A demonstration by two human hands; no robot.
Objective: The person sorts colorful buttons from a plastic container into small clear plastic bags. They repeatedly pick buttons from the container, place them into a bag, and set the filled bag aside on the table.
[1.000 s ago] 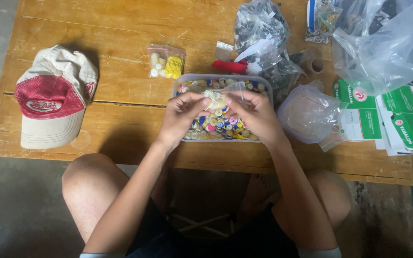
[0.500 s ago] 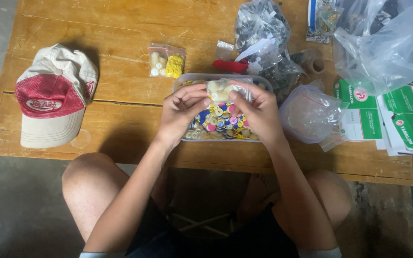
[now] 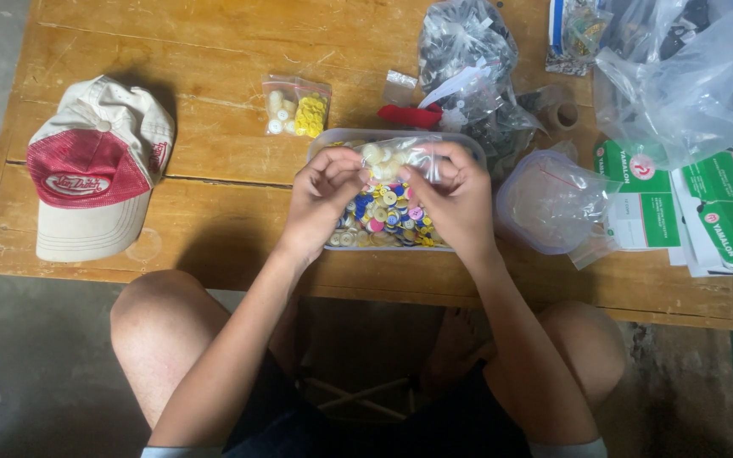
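Note:
Both my hands hold a small clear plastic bag of cream-white buttons above a clear tray full of mixed coloured buttons. My left hand pinches the bag's left edge and my right hand pinches its right edge. The bag hangs just over the tray's far half. On the wooden table beyond the tray lies another small bag with white and yellow buttons.
A red and cream cap lies at the left of the table. Clear bags of dark items, a red object, an empty clear bag, a large clear bag and green-white boxes crowd the right side.
My hands have lifted the bag of cream buttons from the tray and drawn it toward the tray's far edge, fingers now pinching its two sides.

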